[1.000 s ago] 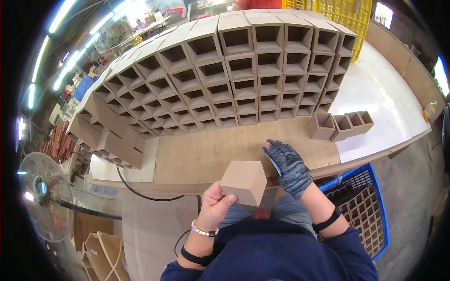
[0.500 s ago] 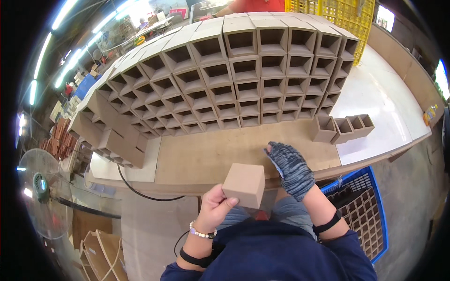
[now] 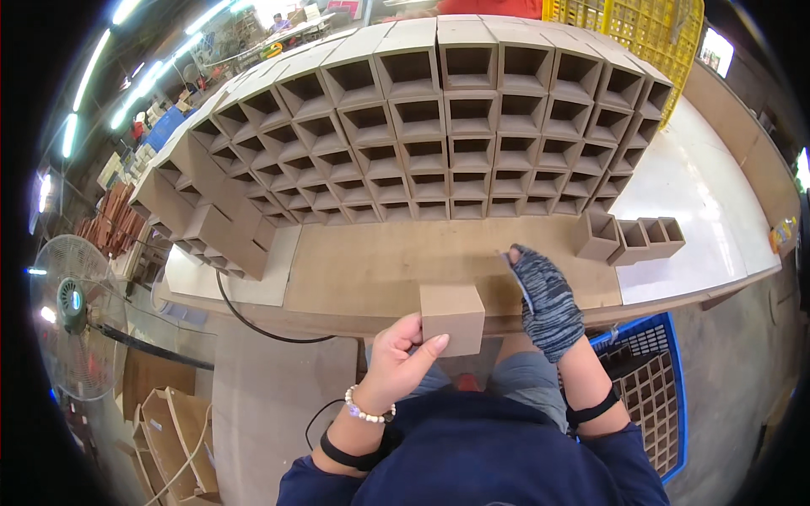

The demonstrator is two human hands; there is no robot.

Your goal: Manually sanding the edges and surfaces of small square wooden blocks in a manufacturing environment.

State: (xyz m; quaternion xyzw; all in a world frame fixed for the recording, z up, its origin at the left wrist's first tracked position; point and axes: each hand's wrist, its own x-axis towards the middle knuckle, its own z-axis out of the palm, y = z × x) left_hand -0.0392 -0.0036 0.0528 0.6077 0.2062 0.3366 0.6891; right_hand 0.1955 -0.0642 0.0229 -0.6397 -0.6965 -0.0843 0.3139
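Head view | left hand (image 3: 396,358) pinching cube box (image 3: 452,319), roughly upright | gloved right hand (image 3: 547,297) spread on bench (image 3: 371,270)

1. The small box (image 3: 452,319) in the bare left hand (image 3: 396,358) is plain tan.
2. The right hand (image 3: 547,299) wears a glove mottled grey, black and blue.
3. At 12 o'clock, the stacked open boxes (image 3: 439,143) are brown.
4. At 4 o'clock, the crate (image 3: 654,379) is blue.
5. The bracelet (image 3: 367,413) has white beads.
6. The sleeves (image 3: 472,460) are navy.
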